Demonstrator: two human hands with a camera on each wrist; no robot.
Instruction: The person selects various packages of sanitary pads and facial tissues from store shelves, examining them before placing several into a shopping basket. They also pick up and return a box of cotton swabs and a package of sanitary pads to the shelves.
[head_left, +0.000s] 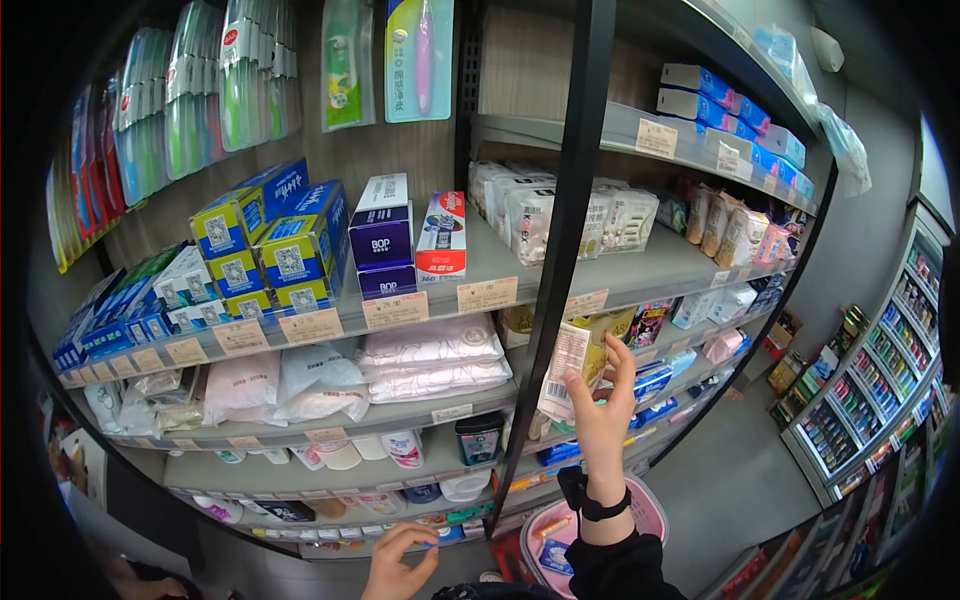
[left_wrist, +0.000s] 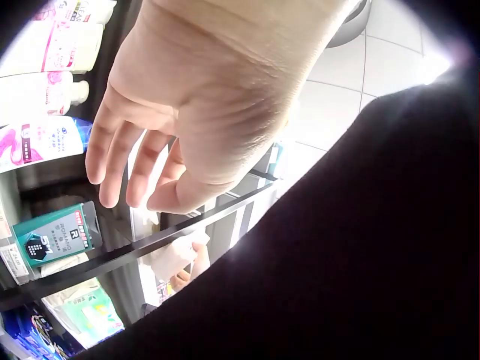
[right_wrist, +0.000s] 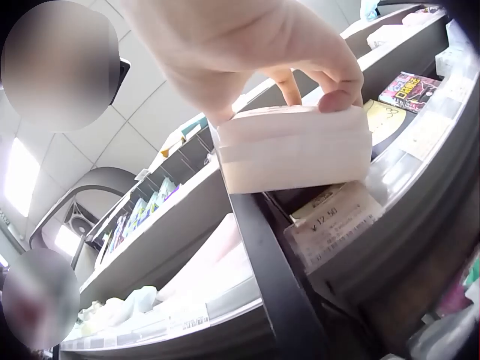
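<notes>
My right hand (head_left: 607,425) grips a pale, flat package (head_left: 566,372) with printed text and a barcode, held beside the black shelf post. In the right wrist view, the fingers and thumb of that hand (right_wrist: 247,52) pinch the white package (right_wrist: 296,154) by its upper edge, above a price tag (right_wrist: 334,225). Behind it, a yellow package (head_left: 603,335) stands on the shelf. Low in front of the shelves, my left hand (head_left: 398,562) holds nothing; the left wrist view shows this hand (left_wrist: 180,112) with loosely bent fingers near bottles (left_wrist: 45,142).
A black post (head_left: 573,160) divides the shelves. Toothpaste boxes (head_left: 285,225), cotton packs (head_left: 535,220) and bagged goods (head_left: 430,350) line them. Under my right forearm is a pink basket (head_left: 650,500) with a few items. A drinks cooler (head_left: 870,370) stands at the right.
</notes>
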